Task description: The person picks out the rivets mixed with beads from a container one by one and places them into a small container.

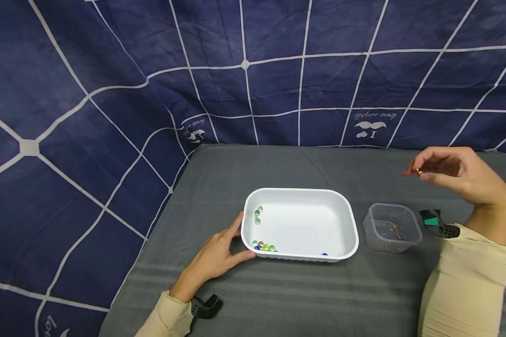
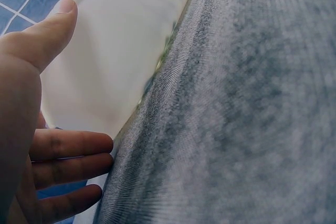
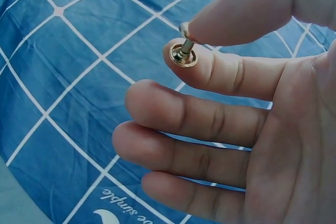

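My right hand (image 1: pixel 457 175) is raised above the table, behind and to the right of a clear plastic container (image 1: pixel 373 234). Between thumb and index finger it pinches a small gold-coloured metal stud (image 3: pixel 184 53), which has a round dished base and a short post with a rounded end. The other fingers stay loosely bent. Several gold-coloured metal pieces (image 1: pixel 396 229) lie inside the container. My left hand (image 1: pixel 215 255) rests against the left end of a white tray (image 1: pixel 299 224), its thumb at the front rim and its fingers nearly straight. Several glass marbles (image 1: pixel 263 245) sit in the tray.
Grey cloth (image 1: pixel 270 299) covers the table. A dark blue curtain (image 1: pixel 274 89) with white grid lines hangs behind and to the left. One dark blue marble (image 1: pixel 324 254) lies apart at the tray's front wall. The container stands just right of the tray.
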The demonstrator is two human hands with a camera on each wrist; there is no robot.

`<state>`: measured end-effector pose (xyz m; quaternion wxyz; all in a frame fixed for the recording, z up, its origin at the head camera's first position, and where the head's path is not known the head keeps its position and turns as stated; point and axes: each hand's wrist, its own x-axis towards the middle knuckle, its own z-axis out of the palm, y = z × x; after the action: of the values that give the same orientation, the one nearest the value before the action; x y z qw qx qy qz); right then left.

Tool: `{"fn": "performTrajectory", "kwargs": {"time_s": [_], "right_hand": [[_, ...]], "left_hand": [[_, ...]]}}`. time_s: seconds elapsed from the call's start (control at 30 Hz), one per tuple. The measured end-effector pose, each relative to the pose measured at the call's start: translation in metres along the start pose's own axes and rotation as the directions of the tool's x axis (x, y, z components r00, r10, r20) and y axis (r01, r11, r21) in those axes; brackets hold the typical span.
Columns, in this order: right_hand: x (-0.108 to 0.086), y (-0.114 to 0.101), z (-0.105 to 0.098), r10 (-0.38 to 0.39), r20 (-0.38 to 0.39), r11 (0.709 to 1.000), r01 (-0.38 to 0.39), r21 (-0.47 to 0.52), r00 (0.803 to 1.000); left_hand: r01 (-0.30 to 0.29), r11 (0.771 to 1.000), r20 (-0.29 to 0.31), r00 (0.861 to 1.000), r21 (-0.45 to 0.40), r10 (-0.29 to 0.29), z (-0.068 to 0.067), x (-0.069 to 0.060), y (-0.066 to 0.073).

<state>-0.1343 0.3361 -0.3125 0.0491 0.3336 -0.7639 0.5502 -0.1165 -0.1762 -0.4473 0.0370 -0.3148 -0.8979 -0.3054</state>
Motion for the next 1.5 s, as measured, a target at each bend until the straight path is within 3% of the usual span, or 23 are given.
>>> {"fn": "performTrajectory", "kwargs": {"time_s": [0.2,0.47,0.73,1.07,1.37,1.5], "right_hand": [[0.0,0.002,-0.002,-0.023,0.008,0.998,0.023,0.051,1.0],[0.001,0.001,0.0,0.001,-0.005,1.0,-0.001,0.018,1.0],[0.003,0.003,0.002,-0.013,0.018,0.999,0.012,0.047,1.0],[0.008,-0.001,0.007,0.039,0.008,0.99,-0.038,-0.133,0.999],[0.013,-0.004,0.013,0.073,0.006,0.969,-0.07,-0.238,0.997],[0.015,-0.006,0.016,0.07,0.022,0.969,-0.063,-0.239,0.997]], "left_hand": [[0.002,1.0,-0.001,1.0,-0.006,-0.002,0.0,0.0,-0.001],[0.01,1.0,0.008,1.0,-0.016,-0.01,0.0,0.0,0.0],[0.002,1.0,0.005,1.0,-0.006,-0.002,0.0,0.001,0.0],[0.015,1.0,0.01,1.0,-0.01,-0.015,0.0,0.0,0.001],[0.018,1.0,0.013,1.0,-0.009,-0.018,0.0,0.001,0.001],[0.016,1.0,0.014,1.0,-0.009,-0.016,0.0,0.001,0.001]]}}
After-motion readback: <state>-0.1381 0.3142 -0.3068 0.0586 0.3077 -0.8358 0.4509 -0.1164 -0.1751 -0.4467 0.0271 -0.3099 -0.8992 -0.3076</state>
